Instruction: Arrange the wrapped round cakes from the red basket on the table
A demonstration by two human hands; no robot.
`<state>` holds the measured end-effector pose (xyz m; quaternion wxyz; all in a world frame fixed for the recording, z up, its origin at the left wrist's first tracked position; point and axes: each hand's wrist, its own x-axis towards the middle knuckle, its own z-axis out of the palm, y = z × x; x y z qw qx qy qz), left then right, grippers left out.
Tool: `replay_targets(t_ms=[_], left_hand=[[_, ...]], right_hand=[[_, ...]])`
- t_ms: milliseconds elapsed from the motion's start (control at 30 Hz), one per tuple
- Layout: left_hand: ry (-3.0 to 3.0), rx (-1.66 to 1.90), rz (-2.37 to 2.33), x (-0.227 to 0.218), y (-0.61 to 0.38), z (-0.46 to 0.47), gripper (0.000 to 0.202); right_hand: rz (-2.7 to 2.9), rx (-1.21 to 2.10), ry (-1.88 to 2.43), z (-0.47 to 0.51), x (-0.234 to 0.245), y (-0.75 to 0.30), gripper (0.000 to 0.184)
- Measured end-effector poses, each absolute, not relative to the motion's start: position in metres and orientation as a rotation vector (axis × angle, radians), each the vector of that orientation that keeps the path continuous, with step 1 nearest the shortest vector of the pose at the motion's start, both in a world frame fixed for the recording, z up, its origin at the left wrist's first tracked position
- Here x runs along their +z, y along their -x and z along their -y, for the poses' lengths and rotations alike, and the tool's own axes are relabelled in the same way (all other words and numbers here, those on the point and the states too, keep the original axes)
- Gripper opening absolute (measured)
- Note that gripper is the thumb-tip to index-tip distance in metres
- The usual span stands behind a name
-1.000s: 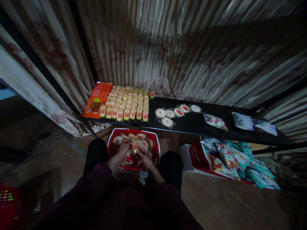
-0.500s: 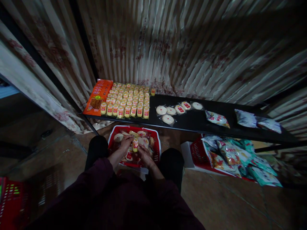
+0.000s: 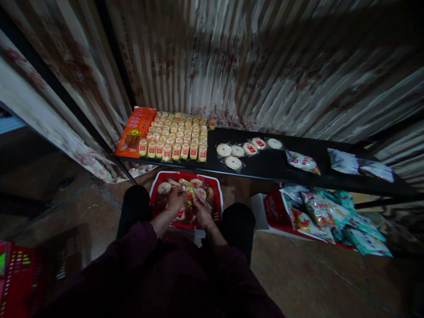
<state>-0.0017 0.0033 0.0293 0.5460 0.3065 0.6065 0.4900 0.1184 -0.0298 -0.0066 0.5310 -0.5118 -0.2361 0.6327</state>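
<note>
Grip: left hand [image 3: 175,202] and right hand [image 3: 202,213] both pinch one yellow packet [image 3: 189,195] with their fingers — a hold from either side.
Packet: over the basket [image 3: 217,203], too blurred for any print to be read.
Basket: red with a white rim, between the knees [image 3: 133,212], heaped with round packs [image 3: 164,188] in clear wrap.
Shelf [image 3: 265,167]: black, beyond the basket; an orange bag [image 3: 136,132] lies at its left end, with close rows of yellow packets [image 3: 175,132] beside it, then six white rounds [image 3: 233,163], then three bags [image 3: 303,162] spaced toward the right.
Second basket [image 3: 274,210]: under the shelf, right of the knees — piled with glossy pouches [image 3: 319,210].
</note>
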Motion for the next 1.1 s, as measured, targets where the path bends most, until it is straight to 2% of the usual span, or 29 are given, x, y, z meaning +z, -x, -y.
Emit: replay_targets(t_ms=[400, 700, 933, 1100], left_hand=[[-0.623, 1.073, -1.312, 0.042, -0.016, 0.011, 0.015], [-0.515, 1.09, -1.31, 0.03, -0.007, 0.004, 0.015], [-0.433, 1.052, -1.225, 0.036, -0.003, 0.004, 0.021], [-0.383, 1.039, -1.235, 0.039, -0.003, 0.006, 0.018]], right_hand=[[1.026, 1.177, 1.43, 0.029, -0.009, -0.125, 0.032], [1.017, 1.239, 1.334, 0.032, 0.003, -0.123, 0.029], [0.915, 1.232, 1.369, 0.031, 0.003, -0.122, 0.03], [0.9, 1.273, 1.337, 0.032, 0.006, -0.122, 0.031]])
